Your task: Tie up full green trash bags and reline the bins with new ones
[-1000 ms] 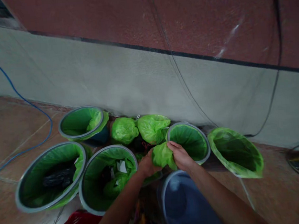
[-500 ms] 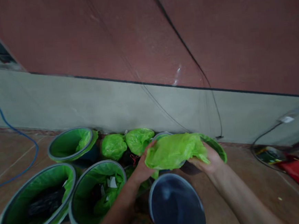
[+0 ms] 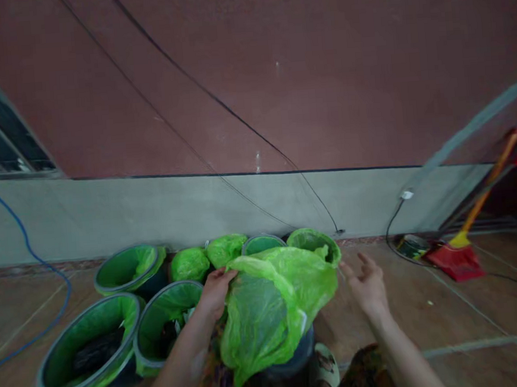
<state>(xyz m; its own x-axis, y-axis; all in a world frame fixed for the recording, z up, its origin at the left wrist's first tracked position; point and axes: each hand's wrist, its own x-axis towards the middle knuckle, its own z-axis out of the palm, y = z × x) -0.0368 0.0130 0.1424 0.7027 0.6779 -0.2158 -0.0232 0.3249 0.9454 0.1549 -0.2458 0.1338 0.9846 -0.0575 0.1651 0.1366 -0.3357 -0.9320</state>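
A thin green plastic bag (image 3: 268, 312) hangs spread over the mouth of a dark bin (image 3: 294, 362), covering most of it. Pinched in my left hand (image 3: 217, 292) is the bag's upper left edge. My right hand (image 3: 367, 283) is off the bag, just to its right, fingers apart and holding nothing. Behind the bag stands another green-lined bin (image 3: 313, 240), and beside it a further bin (image 3: 262, 242) partly hidden by the bag.
Green-lined bins (image 3: 89, 344) stand at the left, with two filled green bags (image 3: 190, 264) along the wall. A blue hose (image 3: 24, 236) runs down the far left. At the right lie a red dustpan (image 3: 456, 261), a can (image 3: 412, 246) and a black cable (image 3: 389, 234).
The bunched green bag has opened out and dropped over the dark bin. My right hand has let go of it and moved right. The view has shifted to the right.
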